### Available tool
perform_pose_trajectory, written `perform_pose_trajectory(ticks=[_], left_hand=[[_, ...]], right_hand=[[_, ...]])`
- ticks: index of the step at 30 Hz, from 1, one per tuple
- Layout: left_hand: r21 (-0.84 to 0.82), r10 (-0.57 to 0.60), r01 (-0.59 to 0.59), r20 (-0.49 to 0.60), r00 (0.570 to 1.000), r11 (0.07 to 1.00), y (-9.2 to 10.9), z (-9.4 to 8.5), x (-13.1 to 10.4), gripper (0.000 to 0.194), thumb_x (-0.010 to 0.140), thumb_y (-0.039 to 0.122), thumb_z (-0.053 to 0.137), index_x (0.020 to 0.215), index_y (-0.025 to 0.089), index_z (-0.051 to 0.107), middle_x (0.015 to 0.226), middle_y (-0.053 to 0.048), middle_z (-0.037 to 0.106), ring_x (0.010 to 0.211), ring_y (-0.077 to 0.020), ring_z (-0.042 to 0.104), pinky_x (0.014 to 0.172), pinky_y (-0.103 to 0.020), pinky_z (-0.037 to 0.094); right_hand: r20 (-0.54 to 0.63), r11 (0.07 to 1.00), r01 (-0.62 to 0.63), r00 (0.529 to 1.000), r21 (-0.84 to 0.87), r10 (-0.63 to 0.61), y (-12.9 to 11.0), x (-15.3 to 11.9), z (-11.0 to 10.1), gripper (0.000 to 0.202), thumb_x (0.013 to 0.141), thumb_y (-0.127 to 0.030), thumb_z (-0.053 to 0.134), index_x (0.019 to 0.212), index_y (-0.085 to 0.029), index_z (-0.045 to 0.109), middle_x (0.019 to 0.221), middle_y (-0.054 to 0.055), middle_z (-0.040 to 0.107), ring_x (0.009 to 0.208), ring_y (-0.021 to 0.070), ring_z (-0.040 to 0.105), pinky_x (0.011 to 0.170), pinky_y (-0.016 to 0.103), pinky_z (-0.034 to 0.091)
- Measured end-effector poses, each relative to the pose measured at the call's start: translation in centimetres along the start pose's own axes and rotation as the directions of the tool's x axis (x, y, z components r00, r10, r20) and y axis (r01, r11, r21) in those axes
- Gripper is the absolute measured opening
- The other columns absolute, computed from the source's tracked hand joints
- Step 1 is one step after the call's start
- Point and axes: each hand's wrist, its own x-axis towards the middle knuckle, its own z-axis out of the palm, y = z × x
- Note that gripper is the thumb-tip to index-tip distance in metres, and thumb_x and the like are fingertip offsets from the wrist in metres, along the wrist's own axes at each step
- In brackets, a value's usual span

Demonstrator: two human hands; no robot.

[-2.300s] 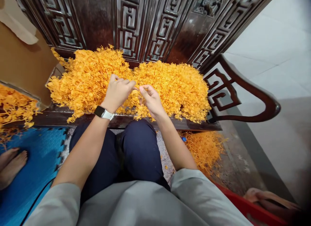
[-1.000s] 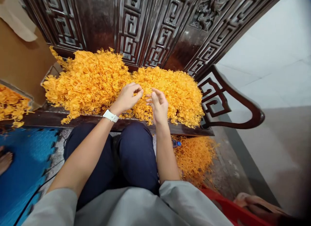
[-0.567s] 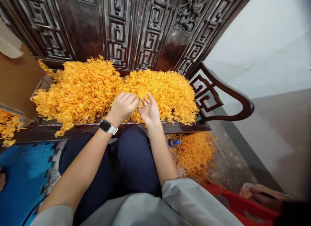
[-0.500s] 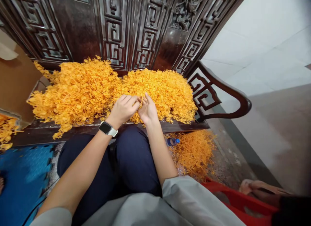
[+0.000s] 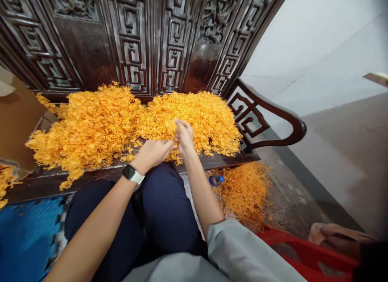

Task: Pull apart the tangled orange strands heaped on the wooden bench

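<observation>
My right hand (image 5: pixel 185 137) pinches a small yellow-orange plastic piece (image 5: pixel 171 125), flower-like in look, between thumb and fingers. Close against it on the left, my left hand (image 5: pixel 155 153) is closed with its fingertips together, palm down; what lies in them is too small to make out. A watch with a pale strap (image 5: pixel 132 174) is on the left wrist. Both hands are at the front edge of a large pile of orange plastic flower-like pieces (image 5: pixel 194 112). A second heap of the same orange pieces (image 5: pixel 87 132) spreads to the left.
The piles lie on a dark carved wooden bench (image 5: pixel 91 179) with a curved armrest (image 5: pixel 285 112). At left stands a cardboard box (image 5: pixel 21 116). Below right are a blue-capped bottle (image 5: pixel 216 180), thin orange sprues (image 5: pixel 247 193) and a red plastic stool or chair (image 5: pixel 303 249). Blue mat (image 5: pixel 30 229) covers the floor left.
The right hand has turned from an opened palm to a pinch, with the small piece now showing at its fingertips. The left hand sits slightly lower. The camera view has shifted a little.
</observation>
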Motion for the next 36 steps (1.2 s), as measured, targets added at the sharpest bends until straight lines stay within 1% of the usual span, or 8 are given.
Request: perform_pose_trajectory(ticks=[10, 14, 18, 22, 26, 29, 31, 36], left_hand=[[0.109, 0.133, -0.118, -0.143, 0.981, 0.987, 1.2, 0.0, 0.0, 0.024, 0.093, 0.007, 0.058, 0.107, 0.017, 0.075, 0.079, -0.008, 0.074, 0.074, -0.0271, 0.073, 0.069, -0.039, 0.052], [0.094, 0.136, -0.119, -0.207, 0.969, 0.988, 1.4, -0.5, -0.5, 0.021, 0.091, 0.005, 0.059, 0.096, 0.019, 0.075, 0.076, -0.007, 0.072, 0.072, -0.0253, 0.072, 0.067, -0.038, 0.048], [0.078, 0.020, 0.009, -0.369, 0.929, 0.997, -0.4, -1.5, -1.9, 0.025, 0.098, 0.009, 0.055, 0.100, 0.020, 0.078, 0.071, -0.006, 0.072, 0.067, -0.0242, 0.069, 0.064, -0.038, 0.045], [0.069, -0.061, 0.109, -0.497, 0.866, 0.992, -2.6, -1.6, -2.2, 0.026, 0.104, 0.016, 0.053, 0.110, 0.016, 0.079, 0.071, -0.007, 0.075, 0.064, -0.0236, 0.068, 0.063, -0.038, 0.044], [0.097, -0.109, 0.195, -0.558, 0.823, 0.976, -2.6, -1.0, -1.5, 0.028, 0.109, 0.024, 0.052, 0.111, 0.014, 0.078, 0.075, -0.009, 0.077, 0.061, -0.0215, 0.068, 0.063, -0.037, 0.044], [0.126, -0.085, 0.178, -0.533, 0.842, 0.976, -1.5, -0.5, -1.0, 0.029, 0.110, 0.023, 0.050, 0.114, 0.014, 0.077, 0.073, -0.008, 0.076, 0.062, -0.0201, 0.068, 0.063, -0.037, 0.043], [0.146, -0.043, 0.128, -0.477, 0.878, 0.981, -0.8, 0.0, -0.8, 0.030, 0.109, 0.020, 0.048, 0.115, 0.014, 0.077, 0.069, -0.007, 0.073, 0.062, -0.0198, 0.068, 0.062, -0.037, 0.042], [0.108, 0.006, 0.035, -0.360, 0.933, 0.993, 0.0, 0.1, -0.7, 0.030, 0.106, 0.014, 0.049, 0.112, 0.012, 0.078, 0.070, -0.008, 0.073, 0.065, -0.0223, 0.069, 0.062, -0.039, 0.042]], right_hand=[[0.151, 0.961, -0.261, 0.958, 0.095, 0.245, -0.6, 1.8, -1.7, 0.041, 0.076, -0.038, 0.085, 0.080, -0.025, 0.046, 0.050, -0.016, 0.021, 0.042, 0.0040, 0.011, 0.037, 0.020, 0.013], [-0.035, 0.996, -0.025, 0.999, 0.086, 0.028, -2.3, 4.5, -2.6, 0.031, 0.078, -0.022, 0.077, 0.084, -0.025, 0.047, 0.052, -0.015, 0.032, 0.042, 0.0049, 0.019, 0.039, 0.021, 0.015], [-0.259, 0.960, 0.247, 0.926, -0.135, -0.275, -6.6, 7.8, -6.5, 0.024, 0.084, -0.028, 0.072, 0.092, -0.026, 0.050, 0.056, -0.014, 0.034, 0.046, 0.0076, 0.025, 0.044, 0.021, 0.020], [0.120, 0.773, 0.466, 0.878, -0.431, -0.463, -8.7, 8.5, -9.3, 0.038, 0.088, -0.060, 0.073, 0.104, -0.026, 0.063, 0.084, -0.001, 0.064, 0.083, 0.0150, 0.060, 0.074, 0.027, 0.051], [0.237, 0.692, 0.531, 0.845, -0.490, -0.480, -6.5, 5.5, -7.4, 0.054, 0.085, -0.078, 0.070, 0.106, -0.028, 0.071, 0.120, 0.007, 0.069, 0.122, 0.0227, 0.058, 0.099, 0.037, 0.053], [0.194, 0.942, 0.215, 0.967, -0.259, -0.168, -3.7, 2.4, -3.9, 0.064, 0.083, -0.087, 0.062, 0.103, -0.026, 0.067, 0.095, 0.006, 0.068, 0.086, 0.0185, 0.064, 0.070, 0.031, 0.056], [0.242, 0.990, -0.035, 0.968, -0.137, 0.068, -2.3, 0.7, -1.6, 0.064, 0.083, -0.088, 0.063, 0.101, -0.026, 0.064, 0.073, 0.000, 0.059, 0.059, 0.0131, 0.051, 0.050, 0.027, 0.043], [0.104, 0.995, 0.046, 0.994, -0.089, -0.037, -1.4, 1.3, 0.4, 0.057, 0.083, -0.078, 0.073, 0.084, -0.027, 0.049, 0.053, -0.013, 0.021, 0.045, 0.0068, 0.016, 0.041, 0.023, 0.015]])
